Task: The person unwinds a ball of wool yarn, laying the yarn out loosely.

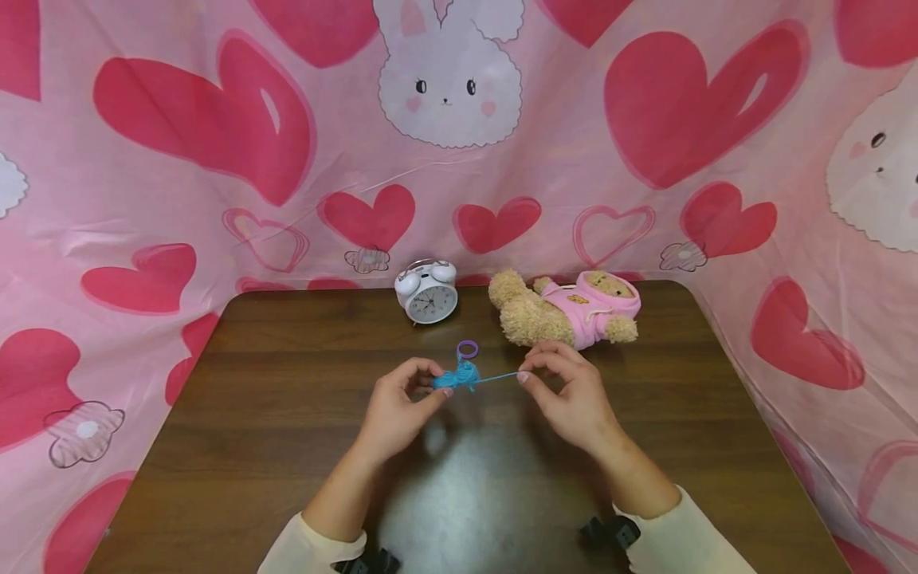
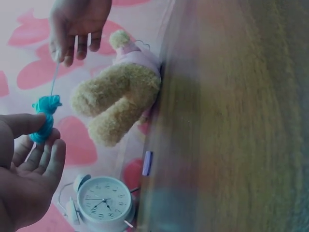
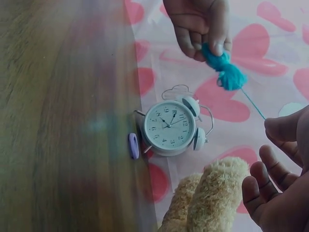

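Observation:
A small bundle of blue yarn (image 1: 464,373) is pinched at one end between the thumb and fingers of my left hand (image 1: 400,406). From its other side a single strand (image 1: 498,377) runs taut to my right hand (image 1: 574,395), whose thumb and index finger pinch it. In the right wrist view the yarn bundle (image 3: 227,70) looks gathered in the middle, with a rounded tuft toward the strand. Both hands are raised over the table. A purple ring (image 1: 468,349) lies on the wood just beyond the yarn.
On the dark wooden table (image 1: 287,414), a white twin-bell alarm clock (image 1: 428,293) stands at the back. To its right a teddy bear (image 1: 574,307) in a pink hoodie lies on its side, close behind my right hand. A pink heart-patterned cloth (image 1: 459,175) hangs around the table.

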Demonstrator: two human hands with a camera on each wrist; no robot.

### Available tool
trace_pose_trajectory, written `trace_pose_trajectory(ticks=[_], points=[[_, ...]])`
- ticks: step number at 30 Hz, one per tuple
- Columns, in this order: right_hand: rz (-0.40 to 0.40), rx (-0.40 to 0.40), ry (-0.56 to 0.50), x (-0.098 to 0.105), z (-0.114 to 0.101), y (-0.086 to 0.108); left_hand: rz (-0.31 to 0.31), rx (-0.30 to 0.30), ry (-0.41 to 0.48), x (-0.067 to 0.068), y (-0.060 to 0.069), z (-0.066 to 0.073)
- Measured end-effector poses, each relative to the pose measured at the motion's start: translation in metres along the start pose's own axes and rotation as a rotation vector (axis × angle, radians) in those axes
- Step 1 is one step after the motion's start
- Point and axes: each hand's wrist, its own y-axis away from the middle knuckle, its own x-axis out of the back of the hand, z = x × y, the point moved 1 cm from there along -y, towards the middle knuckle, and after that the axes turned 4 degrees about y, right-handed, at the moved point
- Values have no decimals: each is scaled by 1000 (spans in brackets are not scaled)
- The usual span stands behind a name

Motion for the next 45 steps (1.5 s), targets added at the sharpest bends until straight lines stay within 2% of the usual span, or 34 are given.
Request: trace_pose_trajectory(ticks=[4,7,13,18,24,30,37,45], points=[[0,-11,-1,2,5,1,-31,23,104,4,1,0],[8,-23,7,4,9,1,-56,39,134,7,1,-1],[21,-43,17,9,11,1,-72,53,62,12,4,-4],[23,-44,0,11,13,2,-46,62,4,16,6,-7],[43,-55,-8,12,15,4,-8,62,53,23,7,-8],[32,-63,-12,15,21,7,-46,72,122,30,8,-7],[58,-68,-24,24,24,8,-77,70,38,36,8,-10],[88,-75,-4,32,30,10,-16,77,12,45,10,-15]])
